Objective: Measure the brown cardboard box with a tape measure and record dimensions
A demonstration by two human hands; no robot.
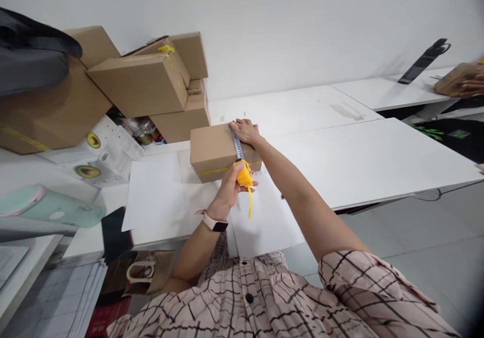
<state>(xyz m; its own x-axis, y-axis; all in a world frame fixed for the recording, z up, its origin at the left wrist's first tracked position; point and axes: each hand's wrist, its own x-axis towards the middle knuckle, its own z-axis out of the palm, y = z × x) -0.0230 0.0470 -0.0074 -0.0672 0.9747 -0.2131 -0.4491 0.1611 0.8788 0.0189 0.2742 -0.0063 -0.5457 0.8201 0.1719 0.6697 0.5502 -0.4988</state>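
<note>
A closed cardboard box (209, 149), with yellow tape along its near side, sits on the white table. My left hand (229, 189) is closed around a yellow tape measure (245, 174) at the box's near edge, its yellow strap dangling below. The pulled-out blade (237, 144) lies across the box top, numbers facing up. At the far edge of the box, my right hand (246, 130) rests over the top, its fingers closed at the blade's end; the hook itself is hard to make out.
White paper sheets (153, 192) lie on the table (363, 159). Stacked cardboard boxes (139, 81) and a mint tumbler (56, 208) stand left. Against the wall, a dark bottle (421, 63) stands far right, near another person's hand (472, 85) at a brown box.
</note>
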